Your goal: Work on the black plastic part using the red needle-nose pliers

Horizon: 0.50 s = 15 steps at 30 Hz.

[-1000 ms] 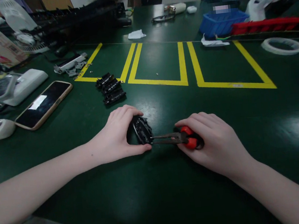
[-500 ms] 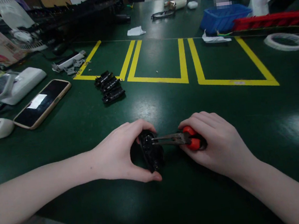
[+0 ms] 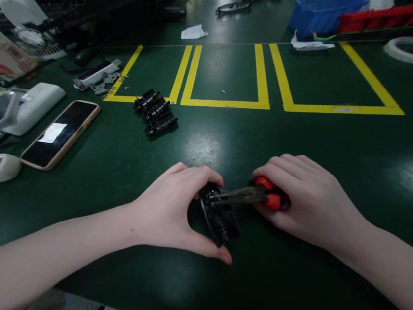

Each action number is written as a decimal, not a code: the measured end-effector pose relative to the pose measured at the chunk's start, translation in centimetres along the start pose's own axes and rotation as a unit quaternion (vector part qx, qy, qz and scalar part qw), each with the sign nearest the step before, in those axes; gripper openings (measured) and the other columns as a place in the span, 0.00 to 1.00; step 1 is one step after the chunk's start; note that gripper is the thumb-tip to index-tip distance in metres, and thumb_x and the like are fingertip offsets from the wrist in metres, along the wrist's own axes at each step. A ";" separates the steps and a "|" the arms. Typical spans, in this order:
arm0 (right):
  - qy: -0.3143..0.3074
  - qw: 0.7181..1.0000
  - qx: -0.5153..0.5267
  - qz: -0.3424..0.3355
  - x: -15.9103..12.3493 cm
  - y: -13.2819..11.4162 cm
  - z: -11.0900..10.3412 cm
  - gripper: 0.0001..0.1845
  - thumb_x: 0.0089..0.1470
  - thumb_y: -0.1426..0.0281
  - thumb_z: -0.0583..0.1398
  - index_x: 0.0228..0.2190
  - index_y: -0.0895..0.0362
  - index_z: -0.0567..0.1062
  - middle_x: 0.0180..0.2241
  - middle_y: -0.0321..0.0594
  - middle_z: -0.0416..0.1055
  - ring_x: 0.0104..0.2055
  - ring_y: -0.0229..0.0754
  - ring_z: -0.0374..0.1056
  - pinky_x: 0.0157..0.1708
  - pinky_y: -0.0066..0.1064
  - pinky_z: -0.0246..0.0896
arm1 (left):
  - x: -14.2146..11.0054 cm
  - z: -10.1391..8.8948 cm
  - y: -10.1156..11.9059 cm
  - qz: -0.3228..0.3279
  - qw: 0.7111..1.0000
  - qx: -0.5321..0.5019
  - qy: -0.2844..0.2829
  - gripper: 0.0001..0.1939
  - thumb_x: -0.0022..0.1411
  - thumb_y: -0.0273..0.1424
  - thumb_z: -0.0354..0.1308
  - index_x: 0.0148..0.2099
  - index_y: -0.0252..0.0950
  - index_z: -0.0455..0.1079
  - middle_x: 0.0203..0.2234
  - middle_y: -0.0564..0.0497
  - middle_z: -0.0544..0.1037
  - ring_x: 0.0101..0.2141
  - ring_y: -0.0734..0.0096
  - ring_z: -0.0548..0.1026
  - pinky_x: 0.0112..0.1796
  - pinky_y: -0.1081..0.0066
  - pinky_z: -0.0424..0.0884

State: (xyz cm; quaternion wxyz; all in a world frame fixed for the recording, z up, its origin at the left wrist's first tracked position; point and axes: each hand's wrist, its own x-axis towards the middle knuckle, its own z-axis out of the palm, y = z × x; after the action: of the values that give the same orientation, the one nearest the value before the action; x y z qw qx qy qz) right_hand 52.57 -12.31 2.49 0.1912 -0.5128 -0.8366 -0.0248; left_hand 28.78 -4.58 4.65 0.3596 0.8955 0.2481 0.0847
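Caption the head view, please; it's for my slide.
Head view: left hand steadies a black part while red-handled pliers in the right hand reach it.

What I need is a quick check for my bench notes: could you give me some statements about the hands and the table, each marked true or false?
1. The left hand holds a black part. True.
2. The right hand holds a screwdriver. False: it holds red-handled pliers.
3. The phone lies screen down. False: its dark screen faces up.
4. The tips of the pliers are at the black part. True.
5. The white ring lies inside one of the yellow outlines. False: it lies to the right of them.
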 end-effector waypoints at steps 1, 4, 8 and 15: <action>-0.002 1.000 0.000 0.000 0.0 0.0 0.0 0.07 0.50 0.72 0.62 0.33 0.61 0.72 0.31 0.42 0.71 0.32 0.44 0.66 0.30 0.35 0.60 | 0.0 0.0 0.0 0.002 1.000 -0.003 0.000 0.35 0.43 0.50 0.72 0.47 0.38 0.66 0.38 0.54 0.75 0.35 0.66 0.70 0.40 0.65 0.61; -0.006 1.000 -0.001 0.003 0.0 0.0 0.1 0.08 0.49 0.72 0.63 0.34 0.61 0.72 0.31 0.42 0.71 0.32 0.44 0.66 0.29 0.34 0.60 | 0.0 0.1 -0.1 0.010 1.000 -0.013 -0.001 0.35 0.43 0.50 0.72 0.48 0.38 0.65 0.38 0.54 0.75 0.35 0.66 0.71 0.40 0.66 0.61; -0.010 1.000 -0.007 -0.002 -0.1 0.0 0.2 0.08 0.49 0.72 0.63 0.34 0.60 0.71 0.31 0.41 0.71 0.32 0.43 0.66 0.29 0.34 0.60 | 0.0 0.2 -0.3 0.030 1.000 -0.005 0.008 0.34 0.43 0.48 0.73 0.48 0.37 0.66 0.38 0.56 0.75 0.35 0.68 0.71 0.39 0.67 0.60; -0.010 1.000 -0.023 -0.008 0.0 -0.1 0.1 0.07 0.49 0.72 0.62 0.32 0.59 0.70 0.29 0.40 0.69 0.31 0.43 0.64 0.29 0.34 0.58 | -0.1 0.2 -0.6 0.082 0.996 0.010 0.021 0.35 0.45 0.46 0.72 0.51 0.37 0.66 0.40 0.55 0.76 0.39 0.68 0.73 0.40 0.67 0.59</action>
State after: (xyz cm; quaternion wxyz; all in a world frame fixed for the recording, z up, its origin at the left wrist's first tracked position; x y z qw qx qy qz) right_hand 52.47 -12.30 2.45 0.1705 -0.5108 -0.8416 -0.0406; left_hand 28.55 -4.32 4.06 0.3371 0.9144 0.1825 0.1305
